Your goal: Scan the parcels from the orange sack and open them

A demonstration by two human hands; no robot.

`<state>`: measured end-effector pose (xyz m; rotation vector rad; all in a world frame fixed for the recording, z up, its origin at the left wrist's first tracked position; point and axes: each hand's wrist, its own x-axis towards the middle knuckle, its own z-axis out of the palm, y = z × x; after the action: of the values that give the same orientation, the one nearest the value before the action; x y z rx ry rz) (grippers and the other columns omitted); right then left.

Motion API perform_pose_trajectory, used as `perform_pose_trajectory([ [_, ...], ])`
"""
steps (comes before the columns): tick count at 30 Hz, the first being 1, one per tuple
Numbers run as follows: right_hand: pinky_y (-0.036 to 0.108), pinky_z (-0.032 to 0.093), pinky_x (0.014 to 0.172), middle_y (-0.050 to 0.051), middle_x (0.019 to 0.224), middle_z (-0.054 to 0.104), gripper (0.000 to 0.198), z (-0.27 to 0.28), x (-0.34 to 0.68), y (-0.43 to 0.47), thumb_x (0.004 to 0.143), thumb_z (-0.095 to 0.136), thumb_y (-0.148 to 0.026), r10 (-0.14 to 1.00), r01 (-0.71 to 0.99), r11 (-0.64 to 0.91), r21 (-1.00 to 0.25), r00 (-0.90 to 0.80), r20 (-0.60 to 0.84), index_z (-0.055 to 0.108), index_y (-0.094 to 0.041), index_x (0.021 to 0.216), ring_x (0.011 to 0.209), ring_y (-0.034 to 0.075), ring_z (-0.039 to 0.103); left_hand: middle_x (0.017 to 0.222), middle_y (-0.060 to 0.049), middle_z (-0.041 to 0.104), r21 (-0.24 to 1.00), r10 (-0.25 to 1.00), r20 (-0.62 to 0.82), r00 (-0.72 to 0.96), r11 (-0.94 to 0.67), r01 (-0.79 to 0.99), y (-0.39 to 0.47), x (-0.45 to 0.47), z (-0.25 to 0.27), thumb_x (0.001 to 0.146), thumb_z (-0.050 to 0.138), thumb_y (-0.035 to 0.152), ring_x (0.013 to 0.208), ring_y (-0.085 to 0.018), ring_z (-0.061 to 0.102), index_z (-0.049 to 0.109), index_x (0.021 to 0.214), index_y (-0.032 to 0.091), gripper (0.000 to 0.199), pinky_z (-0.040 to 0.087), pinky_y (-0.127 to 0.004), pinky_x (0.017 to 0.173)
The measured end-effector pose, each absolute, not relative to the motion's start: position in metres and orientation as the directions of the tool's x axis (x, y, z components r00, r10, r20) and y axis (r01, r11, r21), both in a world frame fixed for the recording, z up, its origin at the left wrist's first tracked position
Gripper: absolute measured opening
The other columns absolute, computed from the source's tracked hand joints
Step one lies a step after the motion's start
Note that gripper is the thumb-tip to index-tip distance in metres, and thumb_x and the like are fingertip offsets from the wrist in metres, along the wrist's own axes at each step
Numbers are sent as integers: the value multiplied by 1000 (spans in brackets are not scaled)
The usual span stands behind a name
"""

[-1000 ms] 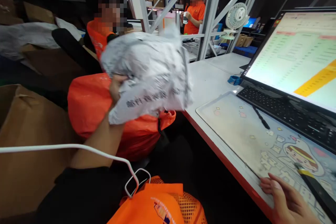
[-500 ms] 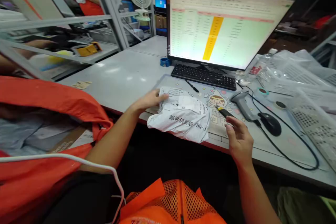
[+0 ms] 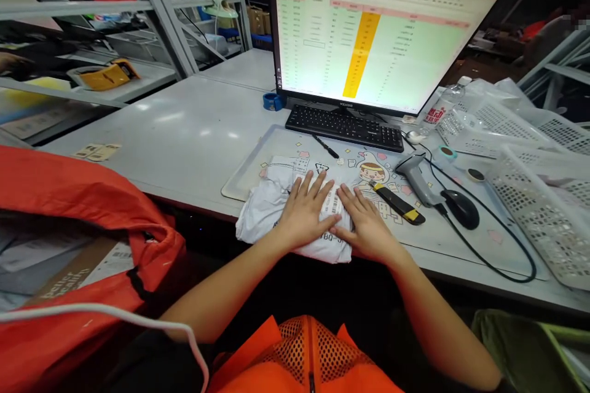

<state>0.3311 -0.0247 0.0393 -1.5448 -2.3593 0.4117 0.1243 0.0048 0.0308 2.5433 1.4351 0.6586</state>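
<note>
A pale desk (image 3: pixel 184 132) crosses the frame, with a lit monitor (image 3: pixel 391 43) at upper centre. A white parcel (image 3: pixel 260 215) lies mid-frame at the desk's near edge. The left hand (image 3: pixel 306 214) and right hand (image 3: pixel 369 227) press flat on it, fingers extended, gripping nothing. A black-and-yellow cutter (image 3: pixel 397 202) lies right of centre.

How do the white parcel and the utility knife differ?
The white parcel is broad and crumpled; the utility knife is smaller and slim. The parcel is mostly white, the knife black and yellow. The left hand and right hand touch the parcel, not the knife. Both things lie at least partly on the desk mat.
</note>
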Motion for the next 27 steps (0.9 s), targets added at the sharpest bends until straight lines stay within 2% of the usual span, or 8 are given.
perform_pose_trajectory([
  [3,68,13,133,5,182,15,99,29,335,-37,97,66,-61,931,873,343,-347,-364,3,15,-32,177,168,36,6,181,-11,13,308,828,331,452,-548,778,-3,117,16,94,69,64,169,-39,4,28,172,22,98,5,-62,137],
  [6,68,15,133,7,181,19,103,35,343,-39,92,71,-64,920,854,370,-365,-392,13,23,-29,176,168,38,10,181,-13,12,306,842,297,451,-531,790,-7,118,20,89,74,65,169,-39,2,26,172,19,107,4,-61,137],
  [10,59,41,125,17,165,52,83,68,389,-20,95,68,-61,934,825,348,-446,-263,243,48,-21,164,152,38,49,182,-12,10,308,868,243,432,-492,814,-8,123,27,90,73,65,169,-37,1,23,173,17,109,2,-62,137],
  [13,58,52,112,22,143,68,74,96,437,10,98,64,-57,929,915,38,-401,116,352,55,-14,157,129,41,67,182,-10,9,303,881,212,423,-471,828,-9,125,29,90,74,64,169,-36,-2,23,173,16,109,-1,-60,137],
  [16,59,52,108,27,137,69,73,105,462,43,96,66,-52,904,922,-320,-219,366,220,56,-8,153,129,46,66,182,-9,7,301,886,204,417,-462,834,-10,125,31,90,75,64,169,-35,-3,23,173,16,109,-2,-59,137],
  [20,52,54,105,30,137,67,67,92,455,73,92,70,-35,879,878,-476,-46,476,-12,55,-2,148,130,44,65,182,-8,6,302,885,210,416,-463,833,-11,125,31,90,74,63,169,-34,-3,22,173,16,109,-2,-58,137],
  [24,46,57,95,29,128,71,53,104,442,70,92,67,-33,884,882,-468,-66,468,-8,65,-2,135,121,41,69,182,-8,8,307,885,219,412,-463,831,-11,124,30,90,75,63,169,-34,-2,23,173,16,108,0,-58,138],
  [27,36,56,67,17,96,75,39,141,440,39,94,65,-43,938,910,-346,-231,332,-99,74,-11,112,84,29,73,182,-9,11,317,881,231,413,-469,825,-11,124,31,90,75,62,169,-35,0,25,172,16,108,1,-59,138],
])
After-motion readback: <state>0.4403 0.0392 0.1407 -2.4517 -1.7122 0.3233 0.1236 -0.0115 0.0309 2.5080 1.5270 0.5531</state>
